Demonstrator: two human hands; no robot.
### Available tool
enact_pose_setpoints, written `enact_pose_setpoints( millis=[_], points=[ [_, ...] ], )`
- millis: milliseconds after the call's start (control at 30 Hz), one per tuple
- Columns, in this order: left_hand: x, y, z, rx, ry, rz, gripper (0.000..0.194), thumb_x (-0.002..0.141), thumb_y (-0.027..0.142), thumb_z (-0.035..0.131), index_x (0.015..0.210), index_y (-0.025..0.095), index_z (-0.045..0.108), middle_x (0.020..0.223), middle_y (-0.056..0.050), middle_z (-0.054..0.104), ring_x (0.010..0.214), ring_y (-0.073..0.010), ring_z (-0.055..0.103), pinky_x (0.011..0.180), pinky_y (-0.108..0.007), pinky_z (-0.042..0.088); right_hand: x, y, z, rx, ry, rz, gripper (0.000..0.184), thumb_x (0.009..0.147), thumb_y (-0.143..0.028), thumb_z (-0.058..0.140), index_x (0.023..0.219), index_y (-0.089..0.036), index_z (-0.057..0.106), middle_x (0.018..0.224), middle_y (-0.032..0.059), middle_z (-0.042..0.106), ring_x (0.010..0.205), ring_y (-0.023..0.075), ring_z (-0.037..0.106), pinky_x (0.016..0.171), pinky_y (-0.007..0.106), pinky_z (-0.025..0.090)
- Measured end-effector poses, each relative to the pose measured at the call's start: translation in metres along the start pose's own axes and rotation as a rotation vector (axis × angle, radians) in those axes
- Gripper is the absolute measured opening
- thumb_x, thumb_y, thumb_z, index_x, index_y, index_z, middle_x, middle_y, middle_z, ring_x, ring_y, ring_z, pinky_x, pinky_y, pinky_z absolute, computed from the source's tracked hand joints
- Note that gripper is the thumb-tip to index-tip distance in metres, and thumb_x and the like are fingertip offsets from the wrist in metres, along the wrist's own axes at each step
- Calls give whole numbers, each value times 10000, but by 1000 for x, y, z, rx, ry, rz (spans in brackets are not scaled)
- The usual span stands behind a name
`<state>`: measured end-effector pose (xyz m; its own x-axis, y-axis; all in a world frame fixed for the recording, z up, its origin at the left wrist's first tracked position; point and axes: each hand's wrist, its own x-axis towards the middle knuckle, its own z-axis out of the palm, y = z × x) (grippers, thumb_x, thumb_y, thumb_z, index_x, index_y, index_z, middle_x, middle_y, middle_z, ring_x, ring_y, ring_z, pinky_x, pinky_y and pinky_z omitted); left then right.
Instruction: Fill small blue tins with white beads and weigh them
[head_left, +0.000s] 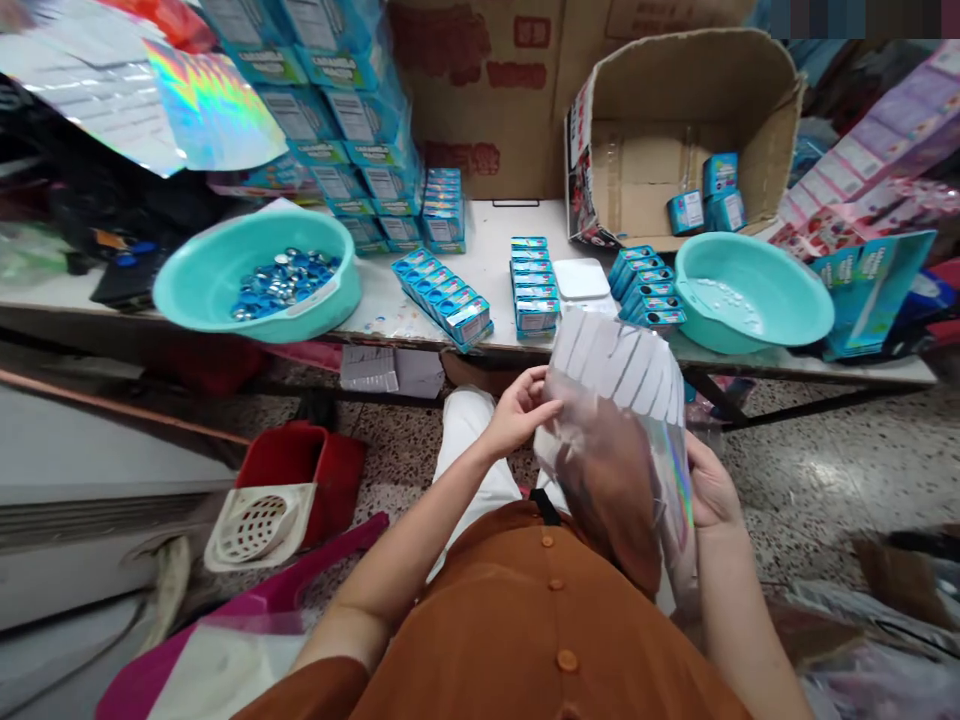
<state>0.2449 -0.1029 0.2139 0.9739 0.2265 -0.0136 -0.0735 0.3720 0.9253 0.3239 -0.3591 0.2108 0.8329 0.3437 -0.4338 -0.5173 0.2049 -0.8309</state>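
A fanned stack of clear plastic bags (619, 370) is held up in front of my body, its overlapping edges showing as pale stripes. My left hand (525, 410) pinches the stack's left side between thumb and fingers. On the other side, my right hand (712, 485) grips the right edge, with some fingers hidden behind the plastic. Just beyond the bags, on the white table (487, 222), are a row of small blue boxes (535, 288), a second slanted row (442, 298), a third row (646, 288) and a white square lid-like piece (582, 279).
A turquoise basin (180, 290) holds shiny blue and silver pieces; another basin (810, 305) holds small whitish bits. Blue cartons (375, 120) are stacked at the back left. An open cardboard box (637, 190) contains a few blue boxes. A red bucket (337, 470) stands on the floor.
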Motion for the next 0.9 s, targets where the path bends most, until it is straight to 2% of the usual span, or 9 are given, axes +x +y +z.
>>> enact_pose_setpoints(
  millis=[133, 233, 300, 400, 433, 500, 600, 767, 900],
  points=[
    [-15, 25, 5, 76, -62, 25, 709, 759, 312, 711, 1363, 257, 345, 1107, -75, 647, 965, -178, 631, 823, -278, 504, 8, 6, -28, -118, 176, -28, 294, 665, -393, 764, 860, -182, 698, 832, 28, 731, 739, 179, 683, 700, 286, 565],
    [-24, 34, 9, 132, -124, 37, 691, 787, 298, 679, 1381, 269, 328, 1194, -104, 610, 992, -176, 625, 840, -277, 501, 15, 10, -32, -407, 168, -144, 356, 701, -447, 718, 906, -159, 679, 850, 59, 711, 753, 180, 658, 749, 315, 541],
    [-29, 36, 10, 169, -102, 58, 740, 804, 286, 660, 1423, 294, 254, 1199, -101, 604, 940, -151, 631, 815, -261, 501, 16, 7, -21, -645, 248, -339, 501, 733, -467, 677, 1122, -158, 611, 987, 97, 687, 850, 208, 642, 819, 385, 519],
    [-34, 34, 11, 238, -66, 75, 790, 825, 266, 634, 1457, 319, 163, 1123, -75, 629, 792, -102, 622, 731, -220, 491, 9, -8, 12, -932, 396, -786, 639, 771, -444, 646, 1325, -187, 458, 1227, 138, 581, 1095, 261, 559, 969, 486, 427],
    [-36, 33, 11, 264, -61, 75, 782, 830, 261, 628, 1458, 315, 166, 1087, -67, 637, 744, -89, 610, 698, -207, 483, 5, -15, 26, -984, 347, -904, 628, 787, -434, 634, 1337, -196, 447, 1268, 136, 554, 1156, 269, 525, 1008, 494, 393],
    [-39, 34, 12, 313, -67, 62, 751, 836, 256, 619, 1455, 298, 195, 1032, -59, 642, 695, -82, 590, 662, -200, 475, -2, -27, 55, -1073, 95, -1058, 625, 786, -444, 640, 1337, -214, 455, 1300, 125, 536, 1216, 276, 487, 1045, 481, 362],
    [-46, 38, 15, 374, -95, 49, 684, 844, 250, 609, 1433, 279, 263, 992, -56, 639, 713, -99, 591, 686, -225, 486, -5, -38, 93, -1199, -323, -1129, 676, 759, -517, 652, 1341, -228, 465, 1348, 116, 513, 1278, 299, 431, 1077, 488, 318],
    [-58, 45, 13, 524, -38, 81, 586, 858, 219, 584, 1389, 272, 342, 847, -8, 628, 746, -108, 584, 733, -239, 476, 7, -34, 118, -1191, -721, -973, 563, 782, -505, 648, 1256, -215, 554, 1210, 108, 627, 1108, 256, 565, 1037, 470, 321],
    [-61, 43, 9, 615, 35, 92, 457, 869, 234, 559, 1311, 251, 444, 903, -28, 645, 783, -118, 590, 730, -240, 469, 13, -22, 117, -1059, -792, -669, 333, 816, -414, 637, 1052, -182, 675, 908, 55, 709, 799, 180, 618, 751, 285, 430]
  ],
)
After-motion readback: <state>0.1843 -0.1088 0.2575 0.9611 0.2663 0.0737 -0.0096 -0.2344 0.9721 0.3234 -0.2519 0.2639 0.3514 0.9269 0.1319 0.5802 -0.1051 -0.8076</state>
